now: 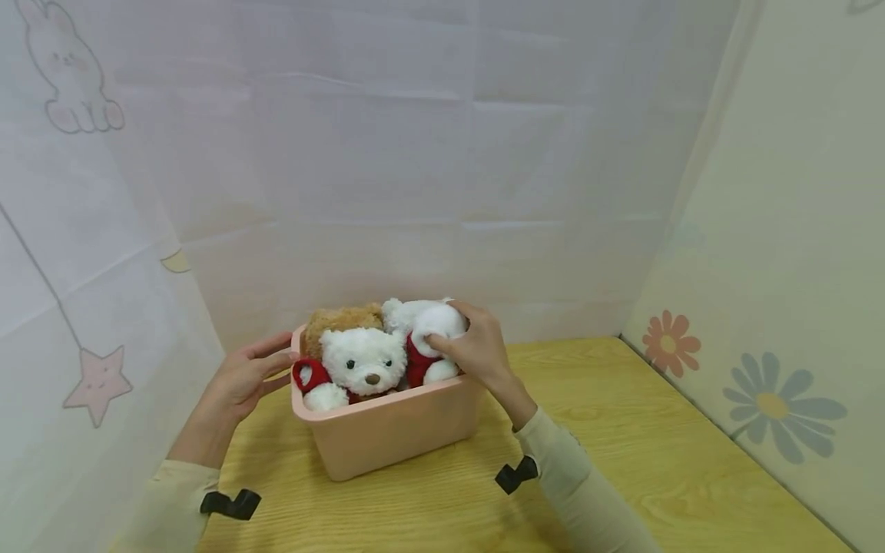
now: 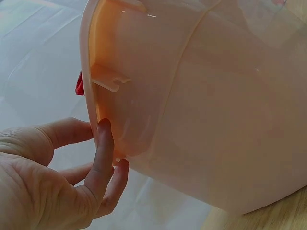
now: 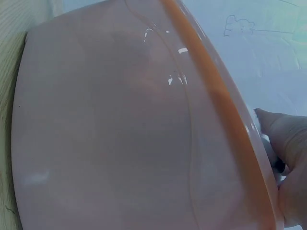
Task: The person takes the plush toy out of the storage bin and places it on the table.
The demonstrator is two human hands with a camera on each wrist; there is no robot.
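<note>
A pink plastic bin (image 1: 394,430) stands on the wooden table (image 1: 657,461), packed with plush toys. A white bear in red clothes (image 1: 362,361) faces me at the front, and a brown bear (image 1: 342,319) sits behind it. My right hand (image 1: 470,338) reaches over the bin's right rim and grips a second white plush toy (image 1: 425,319). My left hand (image 1: 266,361) rests with straight fingers against the bin's left end. In the left wrist view those fingers (image 2: 103,148) touch the bin (image 2: 216,105) under its rim. The right wrist view shows the bin wall (image 3: 105,134) and my right hand (image 3: 288,158) above its rim.
White sheeting with a star (image 1: 97,380) and a bunny drawing hangs at the left and behind. A pale panel with flower prints (image 1: 774,403) closes the right side. Bare wooden tabletop lies right of and in front of the bin.
</note>
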